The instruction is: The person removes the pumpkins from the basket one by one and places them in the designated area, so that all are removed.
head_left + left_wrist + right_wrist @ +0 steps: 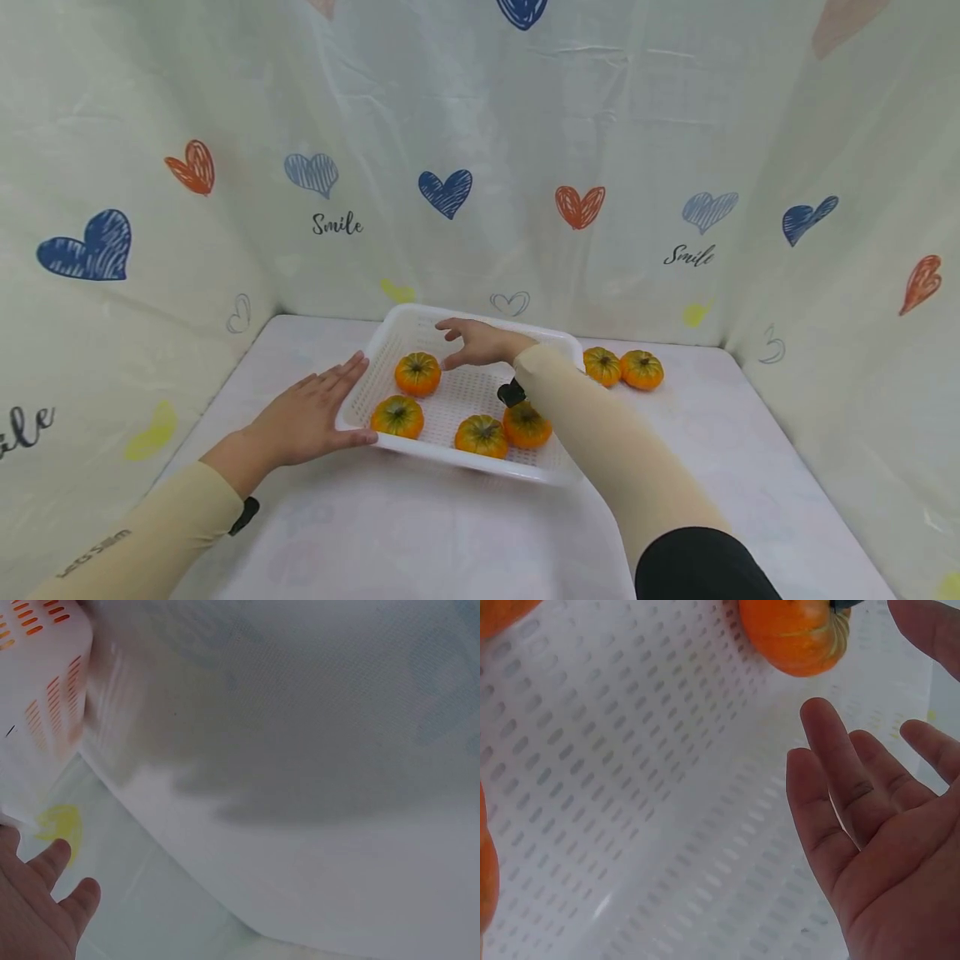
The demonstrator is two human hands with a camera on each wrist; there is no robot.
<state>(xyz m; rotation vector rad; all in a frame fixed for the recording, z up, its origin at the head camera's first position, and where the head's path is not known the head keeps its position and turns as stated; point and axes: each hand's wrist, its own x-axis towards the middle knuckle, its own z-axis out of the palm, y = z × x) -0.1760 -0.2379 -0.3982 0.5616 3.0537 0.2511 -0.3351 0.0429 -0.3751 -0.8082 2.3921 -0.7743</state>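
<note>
A white perforated plastic basket [450,457] holds several small orange pumpkins, two at its left side and two near its front wall. My left hand [311,417] rests against the basket's left end, its fingers extended along the rim and the thumb at the front corner. In the left wrist view only part of that hand [37,900] shows, beside the basket wall [45,682]. Over the inside of the basket, my right hand [483,342] hovers with spread fingers and an empty palm, just right of the back-left pumpkin [417,374]. That pumpkin [795,637] lies beyond the fingertips in the right wrist view.
Two more pumpkins, one [602,366] partly hidden by the basket and another [641,370], lie on the white-covered table [420,533] right of the basket. A heart-printed curtain [637,108] encloses the back and sides.
</note>
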